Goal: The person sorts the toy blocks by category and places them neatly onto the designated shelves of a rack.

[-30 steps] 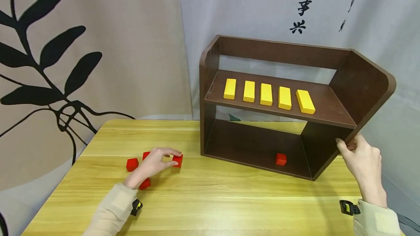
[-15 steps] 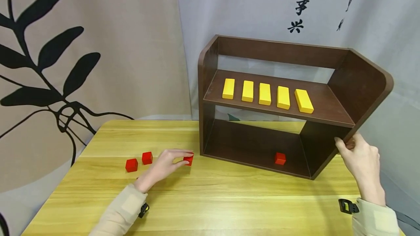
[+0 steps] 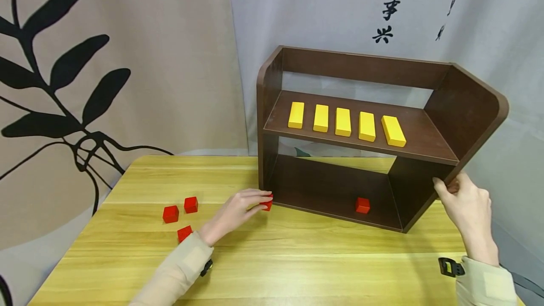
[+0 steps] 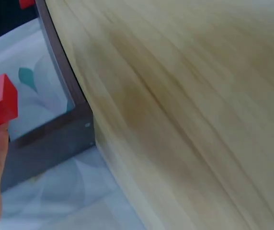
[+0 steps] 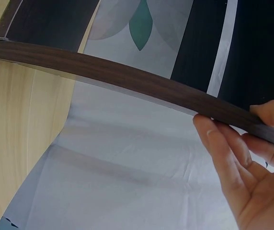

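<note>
My left hand (image 3: 239, 210) pinches a red cube (image 4: 2, 101) between thumb and fingers, at the lower left front corner of a dark brown two-tier shelf (image 3: 433, 151). In the head view the fingers partly cover that cube. My right hand (image 3: 466, 211) grips the front edge of the shelf's right side panel, thumb on the inner face and fingers outside, as the right wrist view also shows. Another red cube (image 3: 362, 205) sits on the bottom tier toward the right. Several yellow blocks (image 3: 343, 122) lie in a row on the upper tier.
Three loose red cubes (image 3: 171, 214) lie on the wooden table (image 3: 323, 268) to the left, one close by the left sleeve (image 3: 178, 268). Behind the table hangs a cloth backdrop (image 3: 178, 60) with printed leaves and writing.
My left hand has carried the pinched red cube rightward across the table to the shelf's left front corner, uncovering the loose cubes behind it. My right hand keeps its grip on the side panel.
</note>
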Available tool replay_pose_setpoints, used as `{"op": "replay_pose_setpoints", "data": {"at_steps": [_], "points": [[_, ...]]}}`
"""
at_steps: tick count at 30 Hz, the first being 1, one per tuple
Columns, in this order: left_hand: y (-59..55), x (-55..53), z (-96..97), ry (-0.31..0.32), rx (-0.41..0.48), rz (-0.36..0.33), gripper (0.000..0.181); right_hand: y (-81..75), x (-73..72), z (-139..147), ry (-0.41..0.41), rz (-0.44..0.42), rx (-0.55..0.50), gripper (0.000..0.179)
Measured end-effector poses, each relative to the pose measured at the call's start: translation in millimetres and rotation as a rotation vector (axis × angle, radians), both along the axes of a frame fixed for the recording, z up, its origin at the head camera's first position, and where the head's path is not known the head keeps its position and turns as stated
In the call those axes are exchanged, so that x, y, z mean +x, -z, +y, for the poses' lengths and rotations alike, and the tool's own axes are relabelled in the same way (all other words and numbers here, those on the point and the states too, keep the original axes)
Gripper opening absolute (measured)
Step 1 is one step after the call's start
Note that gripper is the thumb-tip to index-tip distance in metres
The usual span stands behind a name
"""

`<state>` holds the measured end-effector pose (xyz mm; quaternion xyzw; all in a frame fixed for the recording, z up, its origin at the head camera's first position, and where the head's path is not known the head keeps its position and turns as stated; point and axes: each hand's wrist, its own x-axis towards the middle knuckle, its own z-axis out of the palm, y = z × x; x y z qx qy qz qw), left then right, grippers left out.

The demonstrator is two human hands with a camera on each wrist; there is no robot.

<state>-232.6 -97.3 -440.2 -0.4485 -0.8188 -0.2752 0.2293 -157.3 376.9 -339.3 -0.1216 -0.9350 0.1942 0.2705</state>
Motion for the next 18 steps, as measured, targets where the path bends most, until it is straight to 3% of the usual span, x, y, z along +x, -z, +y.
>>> {"op": "replay_pose_setpoints", "data": {"at_steps": [18], "points": [[10.9,-18.4,62.5,0.086,-0.112,0.172,0.027,-1.0,0.2,-0.8,-0.005,-0.008,0.001,0.031]]}}
